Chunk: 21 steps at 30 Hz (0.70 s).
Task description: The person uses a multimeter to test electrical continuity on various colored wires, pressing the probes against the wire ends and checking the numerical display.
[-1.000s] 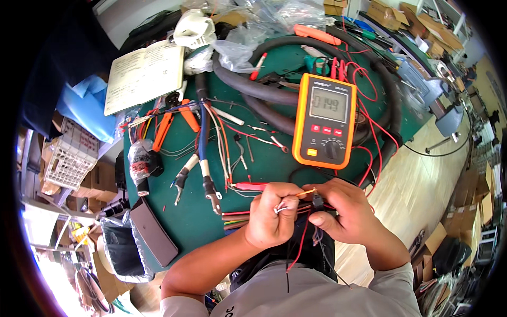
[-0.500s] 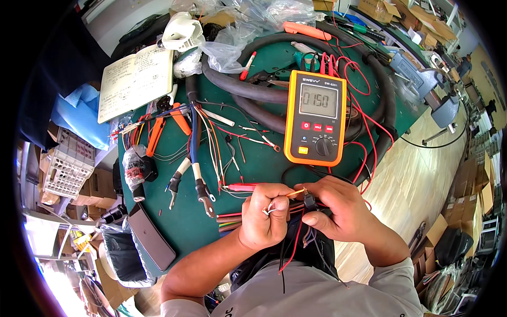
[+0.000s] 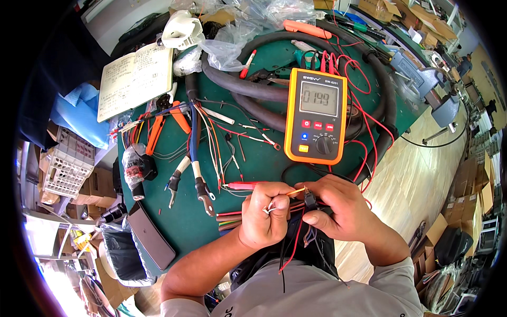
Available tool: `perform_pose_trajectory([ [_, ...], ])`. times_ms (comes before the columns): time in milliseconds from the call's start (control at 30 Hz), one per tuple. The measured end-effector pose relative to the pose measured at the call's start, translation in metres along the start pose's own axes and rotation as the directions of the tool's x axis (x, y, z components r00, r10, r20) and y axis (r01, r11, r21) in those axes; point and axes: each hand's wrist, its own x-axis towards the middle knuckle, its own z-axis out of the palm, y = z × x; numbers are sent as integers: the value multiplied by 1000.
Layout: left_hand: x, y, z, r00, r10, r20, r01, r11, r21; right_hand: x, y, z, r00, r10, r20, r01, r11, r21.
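Observation:
My left hand (image 3: 263, 219) is closed on thin wires, an orange wire (image 3: 295, 192) and white wire ends showing at its fingers. My right hand (image 3: 344, 208) grips a small black connector (image 3: 310, 200) beside the orange wire's tip, with red and dark leads hanging below. A red probe (image 3: 242, 186) lies just beyond my left fingers. Above my hands rests an orange and black handheld meter (image 3: 316, 127) with a digital display, a lit blue indicator and leads plugged into its top. Left of it, stripped coloured wires (image 3: 213, 132) and lugged cable ends (image 3: 204, 193) lie on the green-topped bench (image 3: 174, 222).
Thick black cable (image 3: 248, 91) loops behind the meter. An open notebook (image 3: 134, 79), orange-handled tools (image 3: 155, 134), plastic bags (image 3: 222, 53), a dark phone (image 3: 151, 235) and a lined bin (image 3: 119, 248) are around. A vice (image 3: 443, 113) and cartons (image 3: 459, 211) are right; a person (image 3: 463, 64) is far off.
The view has shifted slightly since a second ago, so the meter appears further left. Its blue indicator is now lit and the display digits have changed. My hands keep the same grip.

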Motion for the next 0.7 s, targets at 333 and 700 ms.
perform_pose_trajectory([
  [333,-1,1,1,1000,-24,-10,23,1000,-19,-2,0,1,1000,-30,0,30,996,-83],
  [700,1,2,1,1000,-10,-11,10,1000,-16,0,0,0,999,-33,1,33,997,-65],
])
